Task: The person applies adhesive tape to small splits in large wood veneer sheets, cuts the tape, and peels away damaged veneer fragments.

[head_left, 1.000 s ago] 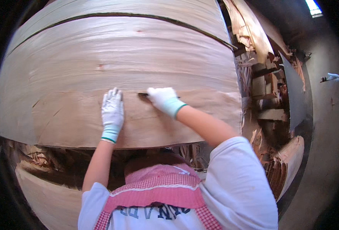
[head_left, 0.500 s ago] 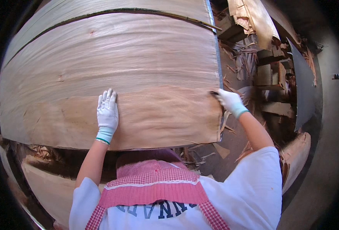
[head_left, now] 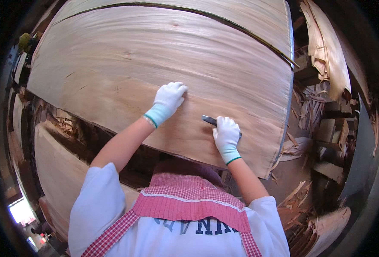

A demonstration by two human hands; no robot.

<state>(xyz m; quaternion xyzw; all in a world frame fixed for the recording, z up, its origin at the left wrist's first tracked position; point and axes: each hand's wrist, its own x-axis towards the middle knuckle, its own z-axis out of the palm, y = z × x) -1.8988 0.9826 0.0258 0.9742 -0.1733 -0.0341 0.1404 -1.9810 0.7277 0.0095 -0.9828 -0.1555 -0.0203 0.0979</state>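
Note:
Both my hands wear white gloves with pale green cuffs. My left hand (head_left: 169, 99) rests at the upper edge of a tan wood veneer strip (head_left: 236, 110), its fingers bent and closed there, with the tips hidden. My right hand (head_left: 227, 135) is wrapped round a dark-handled knife (head_left: 209, 120), whose short silver blade points up and left, just above the strip. Beneath the strip lies a broad, paler veneer sheet (head_left: 223, 64) on a large stack.
A thin dark stick (head_left: 241, 29) lies across the far part of the sheet. Torn veneer scraps (head_left: 313, 111) and wooden blocks (head_left: 328, 171) are on the floor to the right. Curved veneer sheets (head_left: 58, 158) lie at the near left, and more hang (head_left: 326, 47) at the far right.
My view has turned, so the stack appears tilted. My right hand has come from the right edge inward with the knife. My left hand has gone from flat to bent fingers.

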